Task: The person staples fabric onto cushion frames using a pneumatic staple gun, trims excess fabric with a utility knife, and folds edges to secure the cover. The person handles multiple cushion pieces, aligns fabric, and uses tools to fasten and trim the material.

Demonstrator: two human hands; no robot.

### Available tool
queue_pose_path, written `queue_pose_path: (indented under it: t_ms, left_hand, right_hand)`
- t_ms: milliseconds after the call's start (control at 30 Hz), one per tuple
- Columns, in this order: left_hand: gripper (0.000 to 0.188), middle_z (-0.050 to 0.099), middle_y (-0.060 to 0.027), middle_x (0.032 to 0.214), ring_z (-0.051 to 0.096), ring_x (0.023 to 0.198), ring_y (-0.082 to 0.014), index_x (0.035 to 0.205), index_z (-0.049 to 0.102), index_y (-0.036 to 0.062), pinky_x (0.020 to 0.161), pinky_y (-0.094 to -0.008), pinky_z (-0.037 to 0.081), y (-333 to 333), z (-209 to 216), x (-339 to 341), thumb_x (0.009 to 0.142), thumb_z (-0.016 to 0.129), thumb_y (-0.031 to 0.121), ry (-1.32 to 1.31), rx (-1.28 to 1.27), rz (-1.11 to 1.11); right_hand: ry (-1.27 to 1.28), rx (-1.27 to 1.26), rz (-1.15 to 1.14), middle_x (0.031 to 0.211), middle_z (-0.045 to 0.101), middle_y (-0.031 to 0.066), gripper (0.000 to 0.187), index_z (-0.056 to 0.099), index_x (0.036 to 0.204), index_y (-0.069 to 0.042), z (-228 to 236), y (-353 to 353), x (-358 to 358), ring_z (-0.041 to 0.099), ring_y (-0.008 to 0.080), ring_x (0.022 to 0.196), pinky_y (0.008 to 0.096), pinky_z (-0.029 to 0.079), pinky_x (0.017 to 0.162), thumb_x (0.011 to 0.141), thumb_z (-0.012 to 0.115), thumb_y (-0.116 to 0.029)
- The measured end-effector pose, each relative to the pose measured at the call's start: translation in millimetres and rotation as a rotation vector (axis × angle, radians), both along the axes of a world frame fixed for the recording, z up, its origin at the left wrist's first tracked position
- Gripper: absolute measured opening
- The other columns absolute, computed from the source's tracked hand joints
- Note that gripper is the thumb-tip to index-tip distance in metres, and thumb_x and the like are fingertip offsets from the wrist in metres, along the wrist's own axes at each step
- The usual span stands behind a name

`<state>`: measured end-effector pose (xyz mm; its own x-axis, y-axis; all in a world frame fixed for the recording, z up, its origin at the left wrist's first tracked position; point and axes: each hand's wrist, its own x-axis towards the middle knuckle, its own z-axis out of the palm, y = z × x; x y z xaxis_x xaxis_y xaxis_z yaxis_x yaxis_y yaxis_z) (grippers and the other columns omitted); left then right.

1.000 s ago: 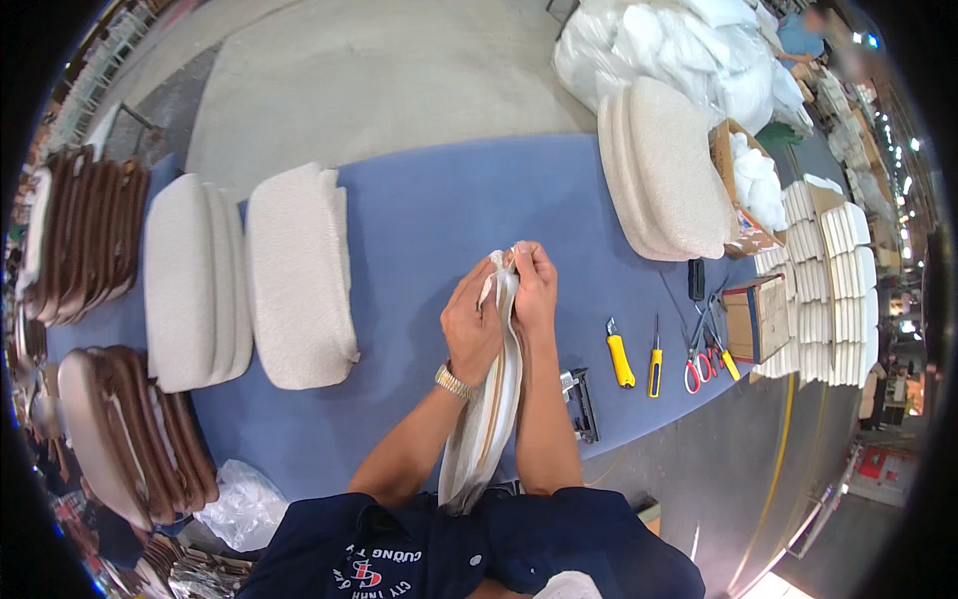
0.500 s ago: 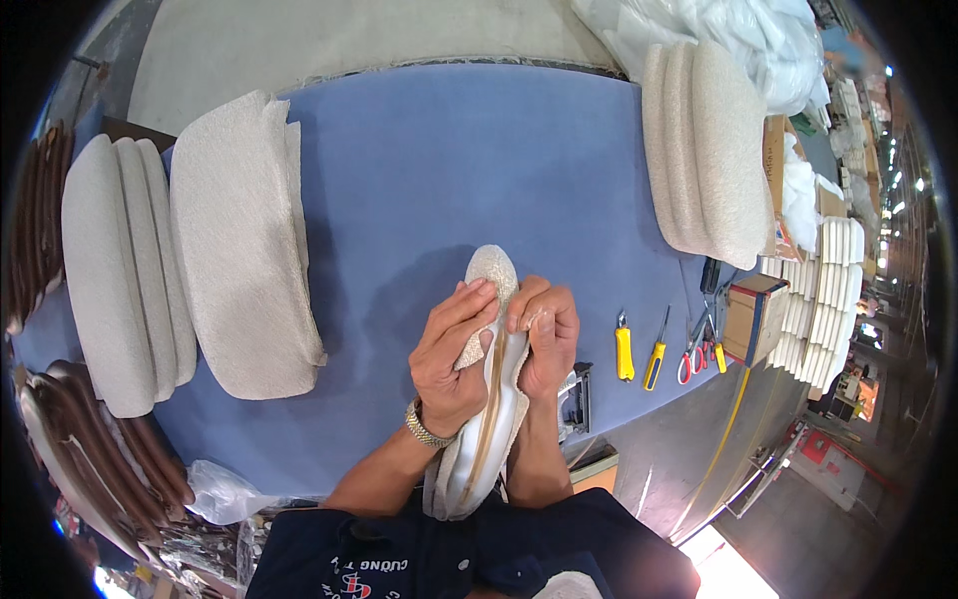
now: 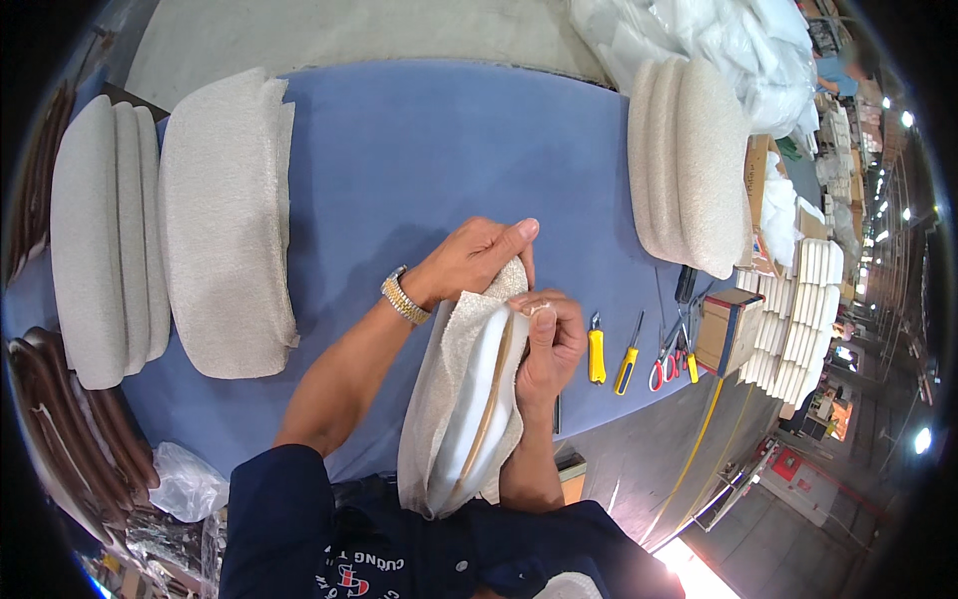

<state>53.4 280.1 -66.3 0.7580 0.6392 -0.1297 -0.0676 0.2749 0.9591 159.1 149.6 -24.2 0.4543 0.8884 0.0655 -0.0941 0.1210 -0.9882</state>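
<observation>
Here, through my head camera, beside the blue-topped worktable (image 3: 439,140) I see the beige fabric-covered cushion (image 3: 474,399), narrow side open; the left hand (image 3: 481,255) grips its far end, the right hand (image 3: 551,344) pinches the fabric edge (image 3: 512,424), which I'd keep evenly taut.

Most fingertips of the left hand (image 3: 477,255) are hidden behind the hand itself and the upper end of the cushion (image 3: 469,404), so their grip cannot be made out with confidence. A dark object (image 3: 557,415) is mostly covered by the right forearm (image 3: 531,469); its kind is not discernible. The white plastic bags (image 3: 718,50) are cut off at the top edge, and a distant person (image 3: 836,75) is blurred.
</observation>
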Motion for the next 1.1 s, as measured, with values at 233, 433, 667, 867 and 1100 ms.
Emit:
queue_pose_path:
  t_ms: [233,433,667,867,1100]
  left_hand:
    - [0.066,0.062,-0.0069,0.057,0.053,0.056,-0.0134,0.067,0.073,-0.0003,0.058,-0.0326,0.045,13,0,4,0.111,0.049,0.043,0.092,0.102,-0.043]
    - [0.064,0.058,-0.0063,0.054,0.046,0.05,-0.0127,0.062,0.066,0.0001,0.052,-0.0348,0.04,27,7,18,0.108,0.053,0.043,0.098,0.179,-0.187]
    - [0.062,0.055,-0.0058,0.052,0.044,0.051,-0.0123,0.063,0.066,-0.0003,0.052,-0.0366,0.038,28,17,20,0.107,0.054,0.041,0.211,0.158,-0.228]
    - [0.048,0.074,-0.0087,0.079,0.067,0.076,-0.0159,0.087,0.079,0.0022,0.077,-0.0355,0.053,-11,22,6,0.111,0.051,0.033,0.28,0.309,0.406]
    - [0.039,0.071,-0.0125,0.136,0.056,0.141,-0.0309,0.129,0.073,0.0073,0.125,-0.052,0.029,-40,9,-11,0.113,0.047,0.033,-0.024,0.192,0.292]
  right_hand:
    - [-0.422,0.001,-0.129,0.096,0.078,0.0118,0.018,0.071,0.097,-0.001,0,-5,-12,0.066,0.0211,0.089,0.0344,0.047,0.084,0.101,0.072,-0.018]
    - [-0.473,-0.027,-0.201,0.095,0.079,0.0104,0.015,0.072,0.096,-0.002,4,0,-7,0.063,0.0212,0.088,0.034,0.045,0.082,0.1,0.073,-0.016]
    - [-0.297,0.017,-0.105,0.091,0.076,0.0094,0.02,0.069,0.093,-0.003,-3,-4,-2,0.06,0.0195,0.086,0.0345,0.044,0.082,0.101,0.071,-0.021]
    - [-0.303,0.048,-0.073,0.09,0.076,0.0098,0.022,0.066,0.09,-0.005,-7,-3,-4,0.057,0.0181,0.076,0.0358,0.042,0.082,0.101,0.07,-0.023]
    - [-0.266,0.064,-0.078,0.09,0.076,0.0106,0.021,0.065,0.089,-0.005,-6,-7,-4,0.056,0.017,0.074,0.0359,0.041,0.081,0.101,0.07,-0.022]
